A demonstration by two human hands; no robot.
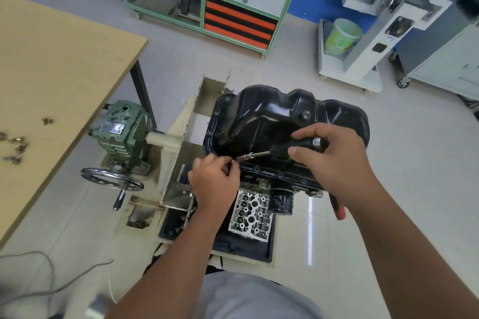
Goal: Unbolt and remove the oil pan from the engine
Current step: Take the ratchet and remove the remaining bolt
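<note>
A glossy black oil pan (272, 116) sits on top of the upturned engine (280, 176), which is mounted on a cream stand. My right hand (334, 158) grips the black handle of a socket driver (261, 155) whose shaft points left along the pan's near flange. At the socket's tip my left hand (215, 179) pinches a small bolt (233, 161). A black oil filter (281, 201) hangs below the flange.
A wooden table (59, 80) on the left carries several loose bolts (15, 146). A green gearbox (121, 129) with a handwheel (111, 179) sits by the stand. A cylinder head (251, 212) lies in a black tray below. A red-handled tool (338, 208) lies under my right forearm.
</note>
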